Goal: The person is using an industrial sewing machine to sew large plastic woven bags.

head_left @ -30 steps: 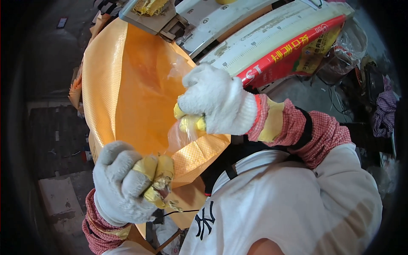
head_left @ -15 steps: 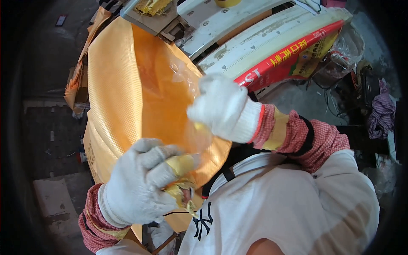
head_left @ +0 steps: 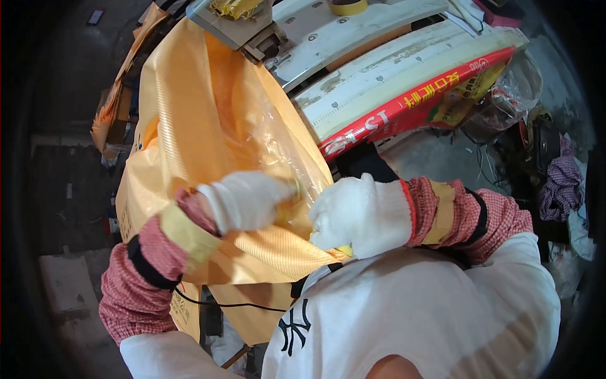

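Orange woven sack (head_left: pixel 189 132) lies ahead, its near edge gripped by both gloved hands (head_left: pixel 297 208).

**Workshop or small factory packing spot**

Industrial, not domestic. Beyond the gloved hands (head_left: pixel 303 208) gripping the orange woven sack (head_left: pixel 208 126) runs a worn, paint-chipped metal machine bed (head_left: pixel 379 82) with bolts and ruler marks. A tape roll (head_left: pixel 348 6) sits on top of it. More orange sacks (head_left: pixel 113 107) are stacked to the left on a dirty concrete floor (head_left: pixel 69 284). Rags (head_left: pixel 562 183) and plastic litter lie to the right.
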`<state>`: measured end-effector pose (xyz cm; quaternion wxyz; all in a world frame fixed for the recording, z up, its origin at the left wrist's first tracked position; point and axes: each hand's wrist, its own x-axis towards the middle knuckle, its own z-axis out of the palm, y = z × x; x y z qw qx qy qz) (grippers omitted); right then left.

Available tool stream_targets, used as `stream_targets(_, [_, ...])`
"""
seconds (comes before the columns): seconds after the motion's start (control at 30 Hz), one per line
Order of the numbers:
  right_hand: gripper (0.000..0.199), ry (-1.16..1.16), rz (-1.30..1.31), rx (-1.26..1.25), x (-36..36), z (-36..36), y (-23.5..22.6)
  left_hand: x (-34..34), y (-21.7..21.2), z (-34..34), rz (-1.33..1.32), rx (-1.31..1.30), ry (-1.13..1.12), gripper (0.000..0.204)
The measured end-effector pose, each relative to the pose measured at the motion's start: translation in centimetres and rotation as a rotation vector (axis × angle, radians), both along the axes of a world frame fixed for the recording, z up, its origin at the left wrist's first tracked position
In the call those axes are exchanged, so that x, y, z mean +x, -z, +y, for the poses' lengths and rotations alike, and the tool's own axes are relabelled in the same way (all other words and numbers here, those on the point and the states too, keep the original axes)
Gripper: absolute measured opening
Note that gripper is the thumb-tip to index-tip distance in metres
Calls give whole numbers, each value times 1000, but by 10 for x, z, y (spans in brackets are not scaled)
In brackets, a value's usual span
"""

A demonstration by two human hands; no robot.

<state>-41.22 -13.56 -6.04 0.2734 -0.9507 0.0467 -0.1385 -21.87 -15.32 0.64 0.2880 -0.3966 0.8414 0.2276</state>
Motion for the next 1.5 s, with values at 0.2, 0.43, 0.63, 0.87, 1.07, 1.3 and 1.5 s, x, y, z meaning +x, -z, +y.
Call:
stream_targets(0.2, [10, 255, -429, -94, -4, -12, 2, 7, 18, 4, -354, 404, 157, 24])
stream_targets(0.43, [35, 935, -157, 790, 14, -31, 36, 58, 13, -19, 3, -756, -373, 58])
stream_targets(0.63, [36, 620, 225, 816, 49, 1, 56, 81, 44, -31, -174, -717, -530, 55])
stream_targets(0.87, [21, 486, 44, 894, 39, 18, 50, 106, 75, -34, 118, -564, -533, 26])
stream_targets(1.07, [19, 250, -140, 613, 23, 25, 38, 74, 47, -9, -697, -260, -60, 17])
stream_targets(1.3, [14, 209, -85, 338, 15, 17, 25, 42, 15, 9, -423, -317, 2, 9])
stream_targets(1.5, [18, 14, 134, -168, 27, 19, 15, 42, 28, 28, -287, -183, 361, 13])
